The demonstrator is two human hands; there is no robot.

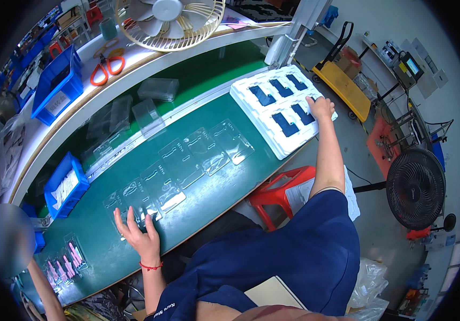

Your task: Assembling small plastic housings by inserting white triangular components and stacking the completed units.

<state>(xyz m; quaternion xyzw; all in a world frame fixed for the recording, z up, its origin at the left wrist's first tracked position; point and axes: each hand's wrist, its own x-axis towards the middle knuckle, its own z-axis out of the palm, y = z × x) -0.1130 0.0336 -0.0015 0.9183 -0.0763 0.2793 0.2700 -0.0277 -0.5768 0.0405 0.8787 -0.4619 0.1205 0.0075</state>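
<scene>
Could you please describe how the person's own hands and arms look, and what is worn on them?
The left hand and right hand wear no gloves. A thin red bracelet circles the left wrist; the right wrist shows none. Dark navy short sleeves leave the forearms bare. Small white lettering marks the garment near the left arm.

"How's the light?"
"Bright, cool white, seemingly from overhead. It glares off the clear trays toward the counter's front edge."
"Shadows?"
"Darker along the back edge, under the shelf."
"Sharp?"
"Mid-counter, yes. A round smudge blurs part of a person by the left end."
"Distortion?"
"Long edges bow, and the corners go black."
</scene>
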